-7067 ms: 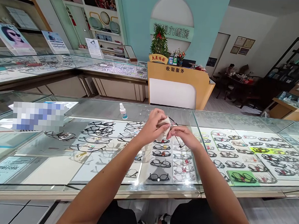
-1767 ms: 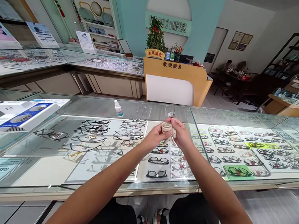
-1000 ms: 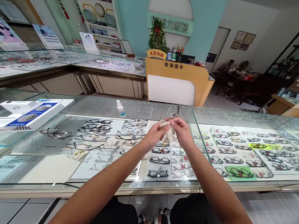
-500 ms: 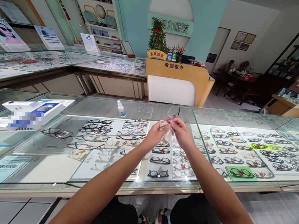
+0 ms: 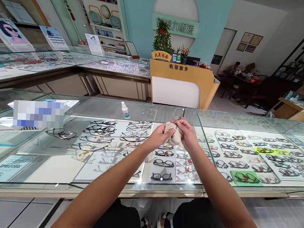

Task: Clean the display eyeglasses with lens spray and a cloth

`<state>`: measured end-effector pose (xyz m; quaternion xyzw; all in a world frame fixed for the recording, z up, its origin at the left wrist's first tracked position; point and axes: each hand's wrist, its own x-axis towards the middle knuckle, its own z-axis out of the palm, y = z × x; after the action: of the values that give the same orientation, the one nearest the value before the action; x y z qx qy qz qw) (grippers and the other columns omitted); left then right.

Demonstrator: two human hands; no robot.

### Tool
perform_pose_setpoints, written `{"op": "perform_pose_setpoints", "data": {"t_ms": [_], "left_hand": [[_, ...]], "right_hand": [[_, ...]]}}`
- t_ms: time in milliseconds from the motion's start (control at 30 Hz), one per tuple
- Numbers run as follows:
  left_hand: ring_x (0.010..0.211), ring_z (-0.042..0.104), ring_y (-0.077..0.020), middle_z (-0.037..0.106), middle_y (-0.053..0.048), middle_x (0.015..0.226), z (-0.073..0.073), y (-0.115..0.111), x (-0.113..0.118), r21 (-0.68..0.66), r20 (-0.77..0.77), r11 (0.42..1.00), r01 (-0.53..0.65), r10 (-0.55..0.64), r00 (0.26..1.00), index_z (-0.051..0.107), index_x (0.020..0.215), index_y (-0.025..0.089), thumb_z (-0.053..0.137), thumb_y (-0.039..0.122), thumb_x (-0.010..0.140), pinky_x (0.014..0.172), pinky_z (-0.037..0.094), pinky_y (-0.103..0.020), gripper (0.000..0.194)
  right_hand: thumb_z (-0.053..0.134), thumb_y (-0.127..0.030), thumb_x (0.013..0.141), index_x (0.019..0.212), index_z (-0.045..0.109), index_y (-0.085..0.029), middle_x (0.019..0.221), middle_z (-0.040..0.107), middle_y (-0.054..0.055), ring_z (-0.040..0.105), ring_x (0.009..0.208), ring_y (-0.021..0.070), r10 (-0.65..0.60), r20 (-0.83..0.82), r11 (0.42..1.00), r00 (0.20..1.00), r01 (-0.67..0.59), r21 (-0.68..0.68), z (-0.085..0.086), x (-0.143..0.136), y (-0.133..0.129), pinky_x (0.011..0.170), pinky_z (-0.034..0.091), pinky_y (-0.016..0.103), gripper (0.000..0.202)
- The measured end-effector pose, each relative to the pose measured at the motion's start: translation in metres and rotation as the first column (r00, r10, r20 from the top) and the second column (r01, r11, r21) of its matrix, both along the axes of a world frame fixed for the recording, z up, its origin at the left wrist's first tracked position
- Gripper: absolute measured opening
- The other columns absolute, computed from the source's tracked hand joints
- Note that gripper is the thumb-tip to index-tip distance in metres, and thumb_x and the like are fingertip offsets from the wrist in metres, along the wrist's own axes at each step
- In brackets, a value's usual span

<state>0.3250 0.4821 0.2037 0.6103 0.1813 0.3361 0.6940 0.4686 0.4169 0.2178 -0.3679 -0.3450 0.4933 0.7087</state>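
Both hands meet above the glass display case, around a pale beige cloth [image 5: 177, 138]. My left hand [image 5: 160, 135] is closed, its thumb pressing the cloth from the left. My right hand [image 5: 188, 132] is closed on a pair of eyeglasses [image 5: 178, 113], one lens and dark temple of which rise beyond the fingers. The rest of the glasses is hidden by the cloth and fingers. A small white spray bottle [image 5: 125, 110] stands upright on the glass, left of and beyond my hands.
Several eyeglasses [image 5: 100, 128] lie in loose rows left of my hands. More frames sit in rows inside the glass case [image 5: 138, 189]. Boxes [image 5: 37, 114] stand at the far left. A wooden cashier counter [image 5: 209, 81] with a plant [image 5: 162, 38] stands beyond.
The cloth is now spread wider between my hands and covers more of the glasses. My fingers have shifted slightly on it. The view has moved a little.
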Motion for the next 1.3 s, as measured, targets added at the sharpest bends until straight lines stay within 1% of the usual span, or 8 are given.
{"op": "perform_pose_setpoints", "data": {"t_ms": [167,300,433,733,867,1033,1167,1300], "left_hand": [[0.075,0.06,-0.0142,0.07,-0.002,0.085,-0.006,0.0,0.008,0.007,0.047,0.981,-0.194,0.193,0.98,0.072,0.116,0.015,0.078,0.072,0.081,0.069,0.048,-0.025,0.067],[0.084,0.066,-0.0185,0.074,-0.005,0.091,-0.006,0.003,0.006,-0.062,0.047,0.991,-0.122,0.125,0.991,0.074,0.115,0.014,0.076,0.074,0.081,0.076,0.05,-0.028,0.069],[0.085,0.067,-0.0188,0.075,-0.006,0.097,-0.006,0.004,0.002,-0.133,0.046,0.991,-0.009,0.015,0.999,0.07,0.129,0.014,0.085,0.063,0.078,0.076,0.052,-0.028,0.072],[0.076,0.064,-0.016,0.075,-0.004,0.091,-0.008,0.006,0.007,-0.092,0.057,0.983,-0.162,0.167,0.984,0.074,0.122,0.015,0.08,0.068,0.081,0.073,0.051,-0.028,0.068],[0.081,0.066,-0.0185,0.075,-0.006,0.092,-0.011,0.013,0.003,-0.136,0.031,0.987,-0.089,0.094,0.995,0.075,0.117,0.014,0.081,0.071,0.078,0.074,0.051,-0.028,0.07],[0.084,0.066,-0.0183,0.074,-0.007,0.097,-0.008,0.008,-0.003,-0.135,-0.001,0.991,0.025,-0.025,1.0,0.072,0.125,0.015,0.087,0.059,0.079,0.075,0.051,-0.028,0.066],[0.077,0.063,-0.0149,0.071,-0.002,0.088,-0.005,0.001,0.003,-0.061,0.031,0.997,-0.056,0.058,0.998,0.07,0.127,0.016,0.087,0.061,0.077,0.071,0.05,-0.025,0.07],[0.081,0.066,-0.0193,0.073,-0.005,0.086,-0.007,0.003,0.007,-0.052,0.024,0.983,-0.176,0.178,0.984,0.074,0.119,0.015,0.074,0.072,0.084,0.072,0.052,-0.029,0.068]], "right_hand": [[0.091,-0.047,0.075,0.081,0.072,-0.026,0.105,0.081,0.001,0.071,0.087,0.0191,0.046,0.035,0.998,0.998,-0.047,0.038,-0.005,-0.006,0.001,0.078,0.054,0.031,0.029],[0.091,-0.045,0.077,0.084,0.073,-0.026,0.105,0.081,0.0,0.071,0.087,0.0185,0.036,0.009,0.999,0.999,-0.036,0.025,-0.007,-0.001,0.002,0.08,0.055,0.03,0.027],[0.091,-0.045,0.077,0.086,0.073,-0.026,0.106,0.082,0.001,0.071,0.086,0.019,0.022,-0.03,1.0,0.999,-0.023,-0.004,-0.008,0.003,0.003,0.077,0.055,0.03,0.027],[0.091,-0.047,0.077,0.083,0.073,-0.027,0.109,0.081,0.0,0.072,0.092,0.019,0.038,0.046,0.998,0.998,-0.041,0.054,-0.008,-0.007,0.003,0.084,0.055,0.032,0.028],[0.092,-0.047,0.076,0.083,0.072,-0.026,0.106,0.081,0.0,0.072,0.09,0.0195,0.031,0.012,0.999,0.999,-0.031,0.023,-0.008,-0.001,0.003,0.084,0.056,0.033,0.029],[0.09,-0.05,0.076,0.089,0.075,-0.026,0.11,0.081,0.002,0.073,0.086,0.0209,0.021,0.008,1.0,1.0,-0.021,-0.01,-0.009,0.004,0.005,0.077,0.058,0.034,0.031],[0.091,-0.05,0.075,0.086,0.074,-0.026,0.108,0.081,0.001,0.072,0.09,0.0195,0.034,0.006,0.999,0.999,-0.034,0.017,-0.012,0.0,0.006,0.08,0.057,0.031,0.031],[0.093,-0.046,0.074,0.083,0.073,-0.027,0.102,0.08,-0.001,0.07,0.089,0.0176,0.031,0.027,0.999,0.999,-0.032,0.035,-0.015,-0.003,0.006,0.081,0.055,0.029,0.029]]}}
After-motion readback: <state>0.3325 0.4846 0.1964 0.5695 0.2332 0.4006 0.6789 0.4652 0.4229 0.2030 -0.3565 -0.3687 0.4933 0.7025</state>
